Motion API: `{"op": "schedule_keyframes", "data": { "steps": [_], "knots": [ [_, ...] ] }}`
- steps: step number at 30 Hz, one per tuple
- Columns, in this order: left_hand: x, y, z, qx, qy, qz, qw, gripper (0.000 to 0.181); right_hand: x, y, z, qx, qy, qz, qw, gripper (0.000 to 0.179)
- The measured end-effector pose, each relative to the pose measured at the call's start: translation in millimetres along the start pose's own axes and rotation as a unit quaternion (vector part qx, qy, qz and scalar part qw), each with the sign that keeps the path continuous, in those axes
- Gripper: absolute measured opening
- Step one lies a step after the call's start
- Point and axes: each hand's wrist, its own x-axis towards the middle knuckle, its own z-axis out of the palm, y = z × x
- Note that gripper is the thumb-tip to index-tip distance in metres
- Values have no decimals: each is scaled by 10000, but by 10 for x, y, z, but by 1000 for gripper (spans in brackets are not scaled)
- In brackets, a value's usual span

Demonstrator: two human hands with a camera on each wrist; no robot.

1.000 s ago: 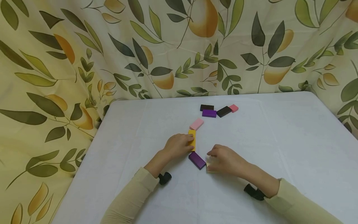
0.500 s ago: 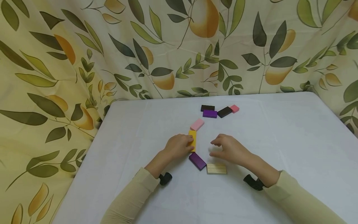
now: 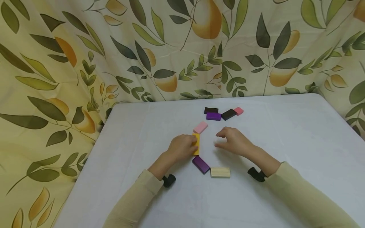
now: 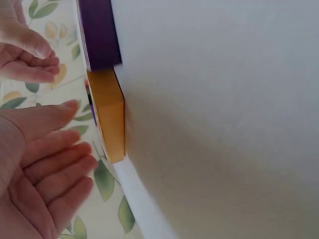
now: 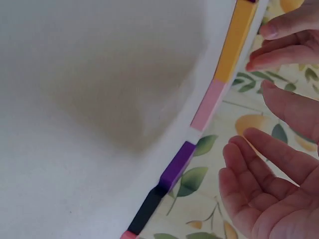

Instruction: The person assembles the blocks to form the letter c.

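In the head view my left hand (image 3: 182,147) is over a yellow block (image 3: 196,152) and partly covers it. The left wrist view shows a gap between those loosely extended fingers and the block. My right hand (image 3: 236,142) hovers to the right of the yellow block, fingers and thumb spread, holding nothing. A purple block (image 3: 201,165) lies slantwise at the yellow one's near end. A pale wooden block (image 3: 220,172) lies flat by the purple block's right corner. Beyond the yellow block, a light pink block (image 3: 201,127) slants away to the right.
Farther back on the white-covered table (image 3: 137,126) lie a dark block (image 3: 211,110), a violet block (image 3: 213,116), another dark block (image 3: 228,114) and a coral-pink block (image 3: 239,110), close together. A leaf-patterned curtain (image 3: 182,47) hangs behind the table.
My right hand has come off the pale wooden block, uncovering it, and has moved up and forward. My left hand has stayed almost still over the yellow block. The blocks have kept their places.
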Motion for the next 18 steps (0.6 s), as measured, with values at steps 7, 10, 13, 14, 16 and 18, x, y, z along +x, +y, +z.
{"op": "schedule_keyframes", "data": {
  "steps": [7, 10, 13, 14, 16, 18],
  "knots": [
    [139, -51, -39, -458, 128, -141, 9988, 37, 193, 60, -53, 0, 197, 123, 9997, 37],
    [209, -58, -57, -694, 5, -201, 9974, 39, 251, 58, -59, 18, 166, 164, 9997, 37],
    [288, -68, -75, -957, -62, -227, 9951, 39, 310, 76, -55, -38, 221, 186, 9996, 35],
    [316, -75, -79, -1012, -61, -201, 9946, 39, 332, 87, -51, -65, 254, 191, 9995, 34],
    [375, -89, -83, -1050, -78, -190, 9943, 39, 381, 113, -40, -94, 315, 208, 9992, 32],
    [434, -108, -78, -949, -119, -153, 9953, 38, 427, 141, -28, -138, 359, 240, 9990, 31]
  ]
}}
